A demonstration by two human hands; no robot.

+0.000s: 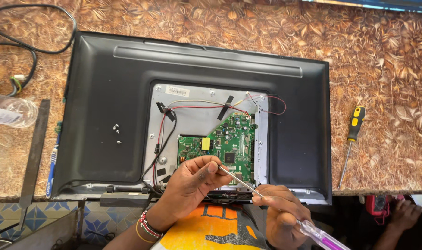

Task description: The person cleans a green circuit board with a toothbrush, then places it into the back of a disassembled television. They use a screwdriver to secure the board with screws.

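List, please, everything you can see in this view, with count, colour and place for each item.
Television: one, black, face down on the table, back opened.
Circuit board: one, green, in the opened back.
Wires: several, red, black and white, left of and above the board.
Loose screws: a few, silver, on the television's back.
Spare screwdriver: one, yellow-and-black handle, table right.
Plastic bottle: one, clear, far left.
Cable: black, top left.
Table: brown leaf pattern.
Another person's hand: bottom right.
Left hand: pinches the shaft tip.
Right hand: holds a clear-handled screwdriver.
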